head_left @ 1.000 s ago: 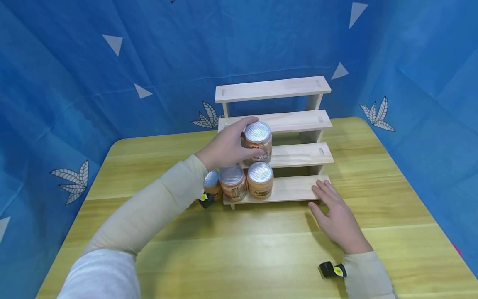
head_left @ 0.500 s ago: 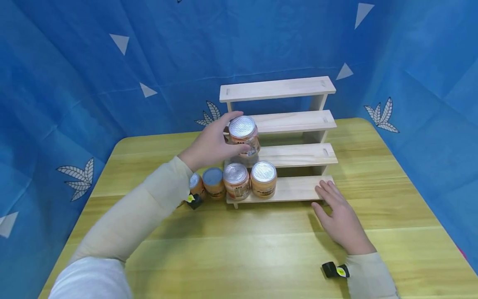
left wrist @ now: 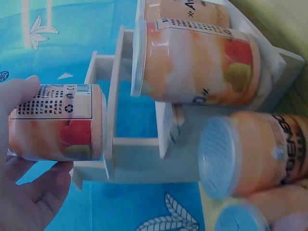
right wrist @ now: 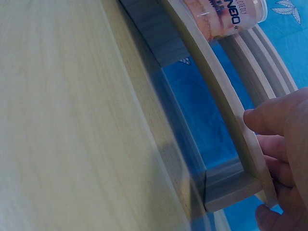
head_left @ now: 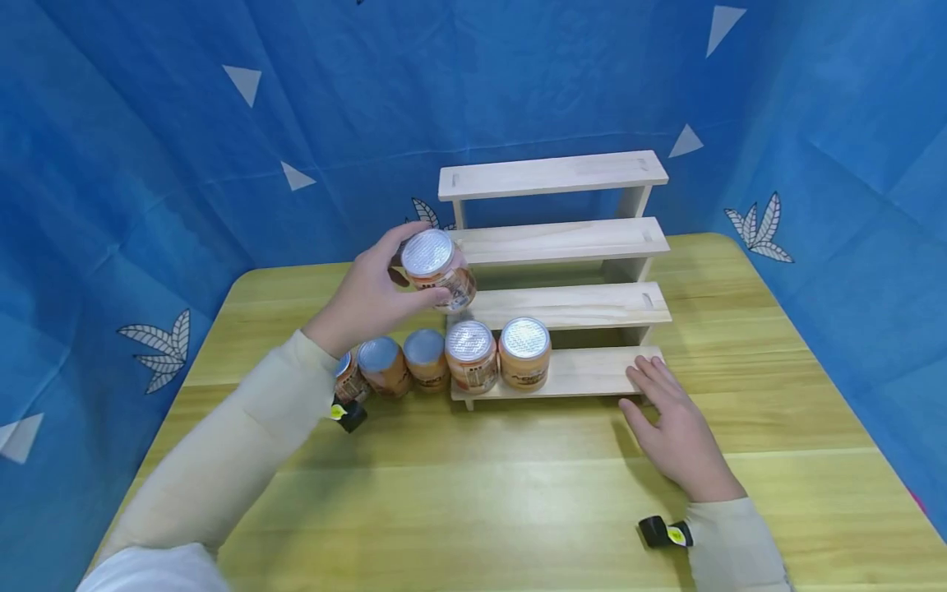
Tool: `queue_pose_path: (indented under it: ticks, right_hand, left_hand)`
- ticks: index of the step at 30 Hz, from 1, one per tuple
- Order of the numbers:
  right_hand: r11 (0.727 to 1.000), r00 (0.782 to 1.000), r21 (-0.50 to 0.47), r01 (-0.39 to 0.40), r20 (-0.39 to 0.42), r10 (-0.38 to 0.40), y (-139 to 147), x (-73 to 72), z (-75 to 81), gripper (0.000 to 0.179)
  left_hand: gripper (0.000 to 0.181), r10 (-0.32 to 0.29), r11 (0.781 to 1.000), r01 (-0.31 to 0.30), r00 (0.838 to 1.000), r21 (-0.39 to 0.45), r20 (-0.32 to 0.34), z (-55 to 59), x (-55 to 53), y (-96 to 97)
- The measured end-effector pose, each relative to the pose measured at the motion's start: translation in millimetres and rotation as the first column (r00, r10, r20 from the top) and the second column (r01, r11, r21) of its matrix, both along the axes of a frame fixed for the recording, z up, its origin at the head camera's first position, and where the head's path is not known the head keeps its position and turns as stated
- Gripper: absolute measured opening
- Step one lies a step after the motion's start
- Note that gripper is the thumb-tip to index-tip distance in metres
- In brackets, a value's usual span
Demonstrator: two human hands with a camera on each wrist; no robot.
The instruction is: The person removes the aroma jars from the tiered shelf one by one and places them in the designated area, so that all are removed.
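Observation:
My left hand (head_left: 377,288) grips a jar (head_left: 444,275) with a silver lid and an orange printed label, held in the air by the left end of a stepped wooden shelf (head_left: 570,308). Thumb and fingers lie around its sides, and the lid tilts toward the upper left. Two similar jars, one at the left end (head_left: 472,370) and another beside it (head_left: 525,366), stand on the lowest step. My right hand (head_left: 676,436) rests with spread fingers on that step's right end. In the right wrist view, its thumb (right wrist: 264,118) touches the board's edge.
Several more jars (head_left: 385,374) stand on the wooden table (head_left: 481,493) left of the shelf, the leftmost partly hidden by my left arm. Blue patterned cloth (head_left: 355,99) hangs behind the table and at its sides.
My left hand has carried the jar leftward, from in front of the shelf's middle steps to its left end. More jars on the table show now. The right hand stays on the shelf.

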State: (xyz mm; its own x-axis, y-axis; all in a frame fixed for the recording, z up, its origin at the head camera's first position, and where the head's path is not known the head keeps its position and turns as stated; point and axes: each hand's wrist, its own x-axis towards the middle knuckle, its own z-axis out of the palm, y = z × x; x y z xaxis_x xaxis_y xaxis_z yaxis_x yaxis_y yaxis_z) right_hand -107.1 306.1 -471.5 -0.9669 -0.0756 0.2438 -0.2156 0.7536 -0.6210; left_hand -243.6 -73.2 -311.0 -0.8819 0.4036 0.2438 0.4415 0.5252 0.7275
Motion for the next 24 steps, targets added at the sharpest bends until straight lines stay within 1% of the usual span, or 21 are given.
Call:
queue_pose_path:
  ticks: [6, 14, 17, 22, 24]
  right_hand:
    - [1.000, 1.000, 0.000, -0.005, 0.011, 0.005, 0.0, 1.6, -2.0, 0.054]
    - [1.000, 1.000, -0.009, -0.005, -0.003, 0.005, 1.8, 0.2, -1.9, 0.054]
    - [1.000, 1.000, -0.010, -0.007, 0.002, 0.007, 2.3, -0.5, -0.4, 0.054]
    - [1.000, 1.000, -0.010, -0.007, 0.013, 0.007, 1.5, -1.2, 2.0, 0.055]
    - [1.000, 1.000, -0.010, -0.010, 0.019, 0.010, 0.7, -1.2, 2.2, 0.055]
  left_hand:
    - [0.090, 0.049, 0.999, -0.048, 0.998, -0.023, 0.036, -5.4, 12.8, -21.5]
    - [0.091, 0.053, 0.997, -0.051, 0.998, -0.059, 0.038, -9.8, 25.8, -43.6]
    - [0.090, 0.053, 0.996, -0.049, 0.997, -0.072, 0.053, -11.8, 32.1, -52.1]
    - [0.090, 0.056, 0.994, -0.048, 0.995, -0.094, 0.078, -18.1, 43.6, -63.9]
    - [0.090, 0.061, 0.994, -0.050, 0.993, -0.101, 0.104, -21.9, 48.2, -67.5]
